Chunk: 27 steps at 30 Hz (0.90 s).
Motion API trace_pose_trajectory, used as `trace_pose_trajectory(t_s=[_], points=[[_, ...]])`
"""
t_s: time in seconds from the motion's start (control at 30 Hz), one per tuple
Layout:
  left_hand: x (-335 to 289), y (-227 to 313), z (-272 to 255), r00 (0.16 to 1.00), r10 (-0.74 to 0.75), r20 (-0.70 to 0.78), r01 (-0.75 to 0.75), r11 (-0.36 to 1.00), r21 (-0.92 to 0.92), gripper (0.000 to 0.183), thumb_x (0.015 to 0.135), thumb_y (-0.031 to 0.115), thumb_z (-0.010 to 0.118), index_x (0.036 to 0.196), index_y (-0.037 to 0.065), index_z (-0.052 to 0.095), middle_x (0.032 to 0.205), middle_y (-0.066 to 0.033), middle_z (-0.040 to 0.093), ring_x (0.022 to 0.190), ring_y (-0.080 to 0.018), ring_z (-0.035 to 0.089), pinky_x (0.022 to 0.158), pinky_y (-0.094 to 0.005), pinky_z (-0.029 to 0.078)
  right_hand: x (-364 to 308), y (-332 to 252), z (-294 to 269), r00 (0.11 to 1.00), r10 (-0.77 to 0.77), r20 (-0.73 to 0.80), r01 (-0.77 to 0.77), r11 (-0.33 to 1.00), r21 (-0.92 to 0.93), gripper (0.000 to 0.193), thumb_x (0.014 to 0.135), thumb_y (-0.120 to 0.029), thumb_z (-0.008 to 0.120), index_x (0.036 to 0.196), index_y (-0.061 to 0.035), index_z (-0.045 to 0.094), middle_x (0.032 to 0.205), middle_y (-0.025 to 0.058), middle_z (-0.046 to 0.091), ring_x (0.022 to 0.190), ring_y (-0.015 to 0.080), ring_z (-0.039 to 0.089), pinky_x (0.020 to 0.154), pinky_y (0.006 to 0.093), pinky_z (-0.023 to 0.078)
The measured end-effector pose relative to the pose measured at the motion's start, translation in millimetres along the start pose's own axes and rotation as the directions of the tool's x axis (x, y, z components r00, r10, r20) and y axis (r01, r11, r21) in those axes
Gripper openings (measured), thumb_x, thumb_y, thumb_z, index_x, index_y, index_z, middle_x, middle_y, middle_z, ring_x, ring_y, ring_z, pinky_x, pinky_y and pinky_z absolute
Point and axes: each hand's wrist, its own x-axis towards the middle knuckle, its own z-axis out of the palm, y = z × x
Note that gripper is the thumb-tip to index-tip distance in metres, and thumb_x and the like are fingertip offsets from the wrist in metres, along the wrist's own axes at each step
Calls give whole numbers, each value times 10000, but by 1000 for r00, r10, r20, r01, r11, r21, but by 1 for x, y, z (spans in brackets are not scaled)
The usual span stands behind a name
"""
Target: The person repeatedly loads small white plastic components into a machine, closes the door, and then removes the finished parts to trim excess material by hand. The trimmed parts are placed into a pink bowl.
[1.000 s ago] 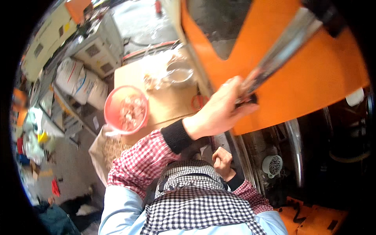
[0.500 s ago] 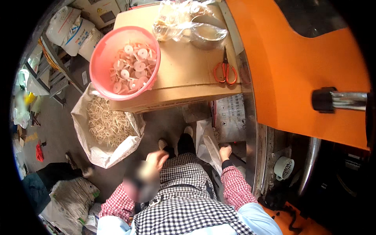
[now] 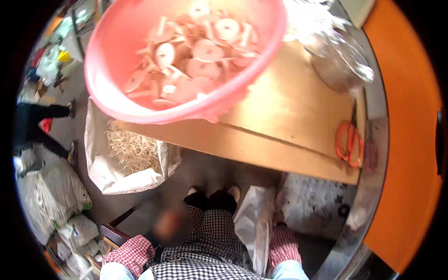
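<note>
My left hand (image 3: pixel 171 225) is a smeared, skin-coloured patch in front of my checked apron (image 3: pixel 219 228); its fingers cannot be made out. Low at the right, my right hand (image 3: pixel 278 218) is small and dim beside the upper edge of a white plastic sack (image 3: pixel 254 219). Its fingers are hidden, and I cannot tell whether it grips the sack. Ahead, a pink basin (image 3: pixel 105 81) on a cardboard box (image 3: pixel 289 102) holds several pale pink discs with stems (image 3: pixel 205 50). Below it stands an open white sack (image 3: pixel 100 170) of thin, curved, pale pieces (image 3: pixel 133 147).
Red-handled scissors (image 3: pixel 349 143) lie at the box's right edge, near a clear-wrapped roll (image 3: pixel 333 70). An orange panel (image 3: pixel 406 140) rises at the right. Stuffed sacks (image 3: pixel 56 196) lie at the left, near another person's dark-clothed legs (image 3: pixel 44 123). A wooden chair part (image 3: pixel 116 233) is behind my left sleeve.
My view has shifted, so the basin, box and scissors appear larger and nearer. My left hand has drawn back toward my apron. My right hand appears lower, still beside the white sack.
</note>
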Motion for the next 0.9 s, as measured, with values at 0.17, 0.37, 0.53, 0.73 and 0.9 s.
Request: trace_pose_trajectory(t_s=[0.17, 0.37, 0.53, 0.73, 0.9], points=[[23, 10, -4, 998, 64, -3, -64, 998, 23, 149, 878, 57, 575, 977, -36, 635, 832, -186, 641, 710, -260, 643, 639, -346, 503, -28, -2, 13, 971, -105, -215, 112, 993, 22, 237, 849, -210, 549, 961, -33, 659, 877, 198, 657, 838, 388, 626, 704, 468, 488], [1, 69, 0, 990, 141, 27, -140, 989, -39, 150, 872, 66, 582, 961, -44, 634, 798, -180, 639, 697, -256, 650, 613, -331, 502, -144, -36, -119, 443, 300, -845, 101, 920, 379, 165, 815, -45, 524, 918, 11, 639, 885, 184, 629, 818, 369, 602, 726, 434, 473], [7, 146, 2, 961, 222, 166, -213, 975, -71, 228, 847, 102, 634, 1032, -31, 622, 929, -188, 626, 795, -309, 643, 729, -366, 509, -306, -100, -217, 365, 219, -905, 309, 888, 340, 190, 773, 21, 543, 929, -10, 648, 872, 148, 630, 823, 341, 602, 737, 407, 484], [5, 181, 19, 909, 383, 166, -373, 924, -89, 316, 854, 160, 665, 1081, -41, 574, 958, -150, 640, 871, -227, 635, 791, -315, 499, -385, -188, -232, 698, 146, -701, 657, 259, 708, 104, 792, 35, 605, 868, 2, 668, 857, 130, 665, 799, 237, 656, 723, 306, 505], [23, 129, 18, 817, 51, 574, 260, 856, -446, 227, 918, 156, 593, 1043, -34, 585, 918, -93, 650, 830, -146, 631, 755, -276, 513, -326, -158, -208, 612, 88, -786, 745, 267, 611, 146, 829, -30, 578, 971, -12, 609, 902, 105, 656, 821, 215, 633, 740, 322, 497]])
